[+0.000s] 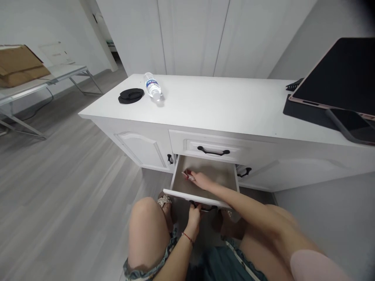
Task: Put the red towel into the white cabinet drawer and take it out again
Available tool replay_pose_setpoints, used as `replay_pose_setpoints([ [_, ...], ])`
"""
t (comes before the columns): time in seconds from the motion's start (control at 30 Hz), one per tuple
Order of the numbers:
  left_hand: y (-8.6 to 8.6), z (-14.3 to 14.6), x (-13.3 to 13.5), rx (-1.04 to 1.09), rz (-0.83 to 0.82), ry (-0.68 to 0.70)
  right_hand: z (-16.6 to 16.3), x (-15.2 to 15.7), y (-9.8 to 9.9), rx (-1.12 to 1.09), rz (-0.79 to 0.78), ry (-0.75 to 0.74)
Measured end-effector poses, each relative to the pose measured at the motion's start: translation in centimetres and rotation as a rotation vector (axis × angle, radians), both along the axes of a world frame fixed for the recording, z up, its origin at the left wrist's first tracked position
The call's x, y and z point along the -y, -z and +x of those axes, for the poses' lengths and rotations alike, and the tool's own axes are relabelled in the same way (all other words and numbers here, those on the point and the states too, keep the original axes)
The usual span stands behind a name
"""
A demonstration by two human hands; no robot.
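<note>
A lower drawer [216,170] of the white cabinet is pulled out in front of me. My right hand [202,180] is inside it, over the left part of the drawer floor. Its fingers are closed on a small flat red-and-white item [188,175], too blurred to name more exactly. Below the drawer front, my left hand [194,217] grips the left end of the black drawer handle [208,209]. A red string bracelet circles that wrist. Above, the upper drawer [212,145] is closed, with its own black handle.
On the white cabinet top [216,103] lie a water bottle [152,86], a black round object [131,96], a tablet [340,74] and a phone [353,125]. My knees flank the drawer. At left, a cardboard box [22,66] rests on a metal-legged table [63,72].
</note>
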State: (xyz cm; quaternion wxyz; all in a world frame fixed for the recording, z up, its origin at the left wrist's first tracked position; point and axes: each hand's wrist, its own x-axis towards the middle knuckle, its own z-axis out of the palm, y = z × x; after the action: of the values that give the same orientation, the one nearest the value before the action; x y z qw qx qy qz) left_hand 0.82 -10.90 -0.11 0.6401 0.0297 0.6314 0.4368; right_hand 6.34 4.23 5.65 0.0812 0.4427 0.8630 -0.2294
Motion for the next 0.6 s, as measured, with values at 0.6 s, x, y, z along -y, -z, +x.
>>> replay_pose_setpoints([
  [0.6, 1.2, 0.2, 0.9, -0.004, -0.017, -0.041, -1.2, -1.2, 7.1, 0.052, 0.186, -0.261],
])
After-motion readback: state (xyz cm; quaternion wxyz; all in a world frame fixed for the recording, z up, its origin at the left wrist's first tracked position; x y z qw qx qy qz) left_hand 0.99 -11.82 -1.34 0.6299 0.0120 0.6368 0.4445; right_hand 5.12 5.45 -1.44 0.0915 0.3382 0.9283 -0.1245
